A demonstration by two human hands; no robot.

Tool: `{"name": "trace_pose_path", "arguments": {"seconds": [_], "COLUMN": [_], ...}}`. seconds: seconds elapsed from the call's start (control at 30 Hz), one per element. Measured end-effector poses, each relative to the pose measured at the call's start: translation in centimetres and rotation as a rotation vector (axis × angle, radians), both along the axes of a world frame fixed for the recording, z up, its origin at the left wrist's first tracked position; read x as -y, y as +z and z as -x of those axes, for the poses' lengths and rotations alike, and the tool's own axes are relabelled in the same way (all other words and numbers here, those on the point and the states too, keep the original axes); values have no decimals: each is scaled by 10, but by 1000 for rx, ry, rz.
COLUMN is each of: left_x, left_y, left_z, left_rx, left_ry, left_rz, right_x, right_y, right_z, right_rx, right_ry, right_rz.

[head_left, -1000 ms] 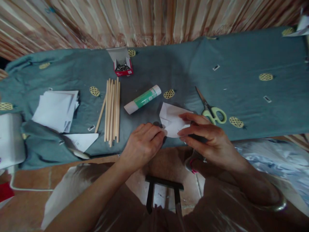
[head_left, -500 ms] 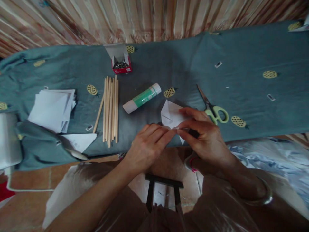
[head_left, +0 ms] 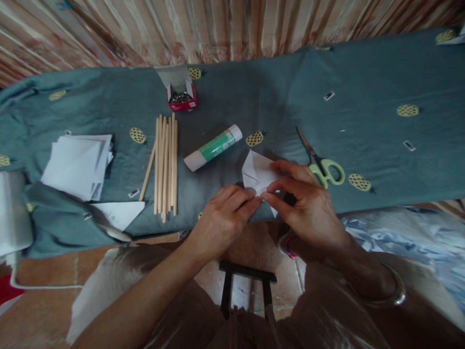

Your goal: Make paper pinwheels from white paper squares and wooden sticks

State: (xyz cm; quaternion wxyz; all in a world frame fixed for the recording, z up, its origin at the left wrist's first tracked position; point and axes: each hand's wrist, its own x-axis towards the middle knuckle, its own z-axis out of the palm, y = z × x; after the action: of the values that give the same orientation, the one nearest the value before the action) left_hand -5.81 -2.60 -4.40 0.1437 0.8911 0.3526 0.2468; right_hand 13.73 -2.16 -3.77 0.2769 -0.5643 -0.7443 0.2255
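A folded piece of white paper [head_left: 255, 167] lies at the front edge of the cloth-covered table, creased and partly hidden by my fingers. My left hand [head_left: 227, 213] pinches its near left edge between thumb and fingertips. From the other side my right hand [head_left: 305, 198] grips the same paper, thumb and index finger meeting near the left thumb. Just behind the paper is a green and white glue stick [head_left: 214, 147] on its side. Right of my right hand rest scissors [head_left: 327, 173] with light green handles, their blades pointing away from me.
To the left lie a bundle of wooden sticks [head_left: 166, 167], a stack of white paper [head_left: 74, 162] and a white paper triangle [head_left: 121, 213]. Behind the sticks stands an open red box [head_left: 182, 99] of small metal pieces. A white device [head_left: 13, 211] sits at the left edge.
My left fingertips have drawn back slightly to the left along the paper's near edge, and my right thumb has shifted a little left. The paper stays in place.
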Motion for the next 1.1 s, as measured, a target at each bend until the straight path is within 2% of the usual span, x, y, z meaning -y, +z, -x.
{"name": "trace_pose_path", "arguments": {"seconds": [1.1], "left_x": [-1], "left_y": [-1], "left_z": [-4], "left_rx": [56], "left_ry": [28], "left_rz": [-10], "right_x": [2], "right_y": [-2], "right_z": [0], "right_rx": [33], "right_ry": [24], "right_rz": [-58]}}
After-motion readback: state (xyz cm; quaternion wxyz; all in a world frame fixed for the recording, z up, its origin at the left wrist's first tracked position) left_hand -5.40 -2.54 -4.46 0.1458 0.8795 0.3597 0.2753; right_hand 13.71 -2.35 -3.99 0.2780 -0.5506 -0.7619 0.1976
